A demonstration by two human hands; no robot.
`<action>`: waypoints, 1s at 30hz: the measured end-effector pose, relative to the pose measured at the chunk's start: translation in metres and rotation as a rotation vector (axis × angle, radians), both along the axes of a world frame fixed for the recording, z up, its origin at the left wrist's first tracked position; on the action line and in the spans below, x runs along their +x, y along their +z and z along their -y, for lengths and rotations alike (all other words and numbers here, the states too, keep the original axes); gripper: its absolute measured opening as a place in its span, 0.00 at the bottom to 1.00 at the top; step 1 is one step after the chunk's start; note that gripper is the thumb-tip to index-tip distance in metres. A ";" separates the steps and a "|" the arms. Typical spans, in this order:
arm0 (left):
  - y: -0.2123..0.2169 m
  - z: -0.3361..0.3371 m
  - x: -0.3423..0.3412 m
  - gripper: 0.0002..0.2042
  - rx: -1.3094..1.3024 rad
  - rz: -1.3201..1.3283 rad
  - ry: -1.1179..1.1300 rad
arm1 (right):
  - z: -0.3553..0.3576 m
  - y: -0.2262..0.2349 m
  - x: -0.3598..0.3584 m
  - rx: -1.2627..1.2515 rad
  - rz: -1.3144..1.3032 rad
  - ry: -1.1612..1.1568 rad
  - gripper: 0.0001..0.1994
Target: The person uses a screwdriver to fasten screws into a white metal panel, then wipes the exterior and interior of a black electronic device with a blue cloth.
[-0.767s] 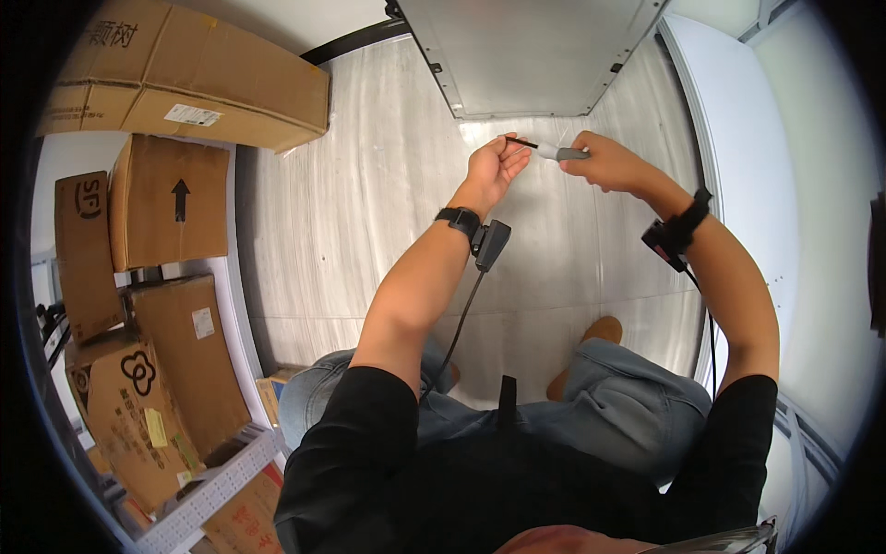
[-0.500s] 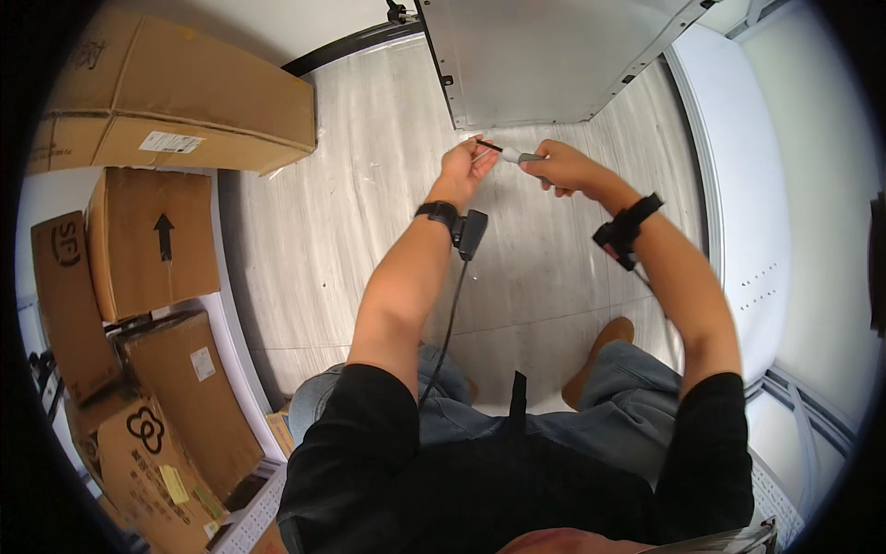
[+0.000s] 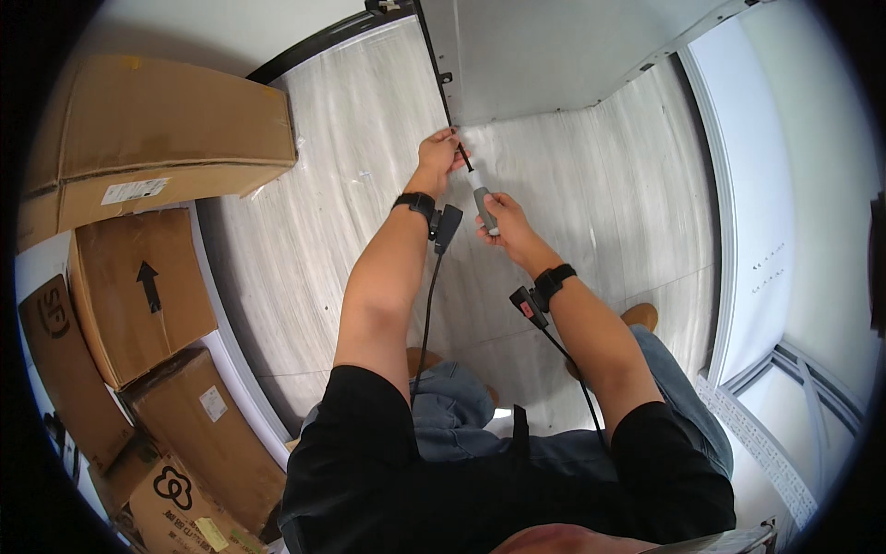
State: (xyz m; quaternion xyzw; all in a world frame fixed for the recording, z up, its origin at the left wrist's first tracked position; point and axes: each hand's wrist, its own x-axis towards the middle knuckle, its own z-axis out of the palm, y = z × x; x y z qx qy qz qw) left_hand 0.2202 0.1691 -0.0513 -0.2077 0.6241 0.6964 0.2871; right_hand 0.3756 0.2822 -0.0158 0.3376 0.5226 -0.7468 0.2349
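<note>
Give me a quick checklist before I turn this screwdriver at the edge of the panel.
1. Right hand grips the screwdriver handle: ok.
2. Left hand steadies the shaft near the tip: ok.
3. Tip seated in a screw on the grey panel edge: cannot tell, fingers hide it.
4. Wrist cables away from the tool: ok.
5. Cardboard boxes away from the arms: ok.

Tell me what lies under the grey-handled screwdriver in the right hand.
Under the grey-handled screwdriver held by the right hand lies pale wood-grain flooring. Its tip meets the dark edge of the white panel, where the left hand pinches; the fingers cover the contact point.
</note>
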 end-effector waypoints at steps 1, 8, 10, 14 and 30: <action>0.000 0.000 -0.003 0.12 0.003 -0.013 -0.008 | 0.000 -0.003 -0.001 -0.006 -0.006 -0.008 0.19; 0.006 -0.006 -0.010 0.09 0.000 -0.049 -0.008 | -0.008 -0.005 -0.008 -0.061 -0.020 -0.029 0.18; 0.007 -0.009 -0.009 0.08 -0.008 -0.045 0.004 | -0.008 -0.005 -0.008 -0.082 -0.013 -0.047 0.16; 0.008 -0.011 -0.011 0.07 -0.029 -0.051 0.006 | -0.006 -0.005 -0.009 -0.128 0.006 -0.081 0.15; 0.002 -0.019 -0.005 0.12 -0.160 -0.165 0.042 | 0.004 -0.034 -0.020 -0.093 -0.007 -0.002 0.16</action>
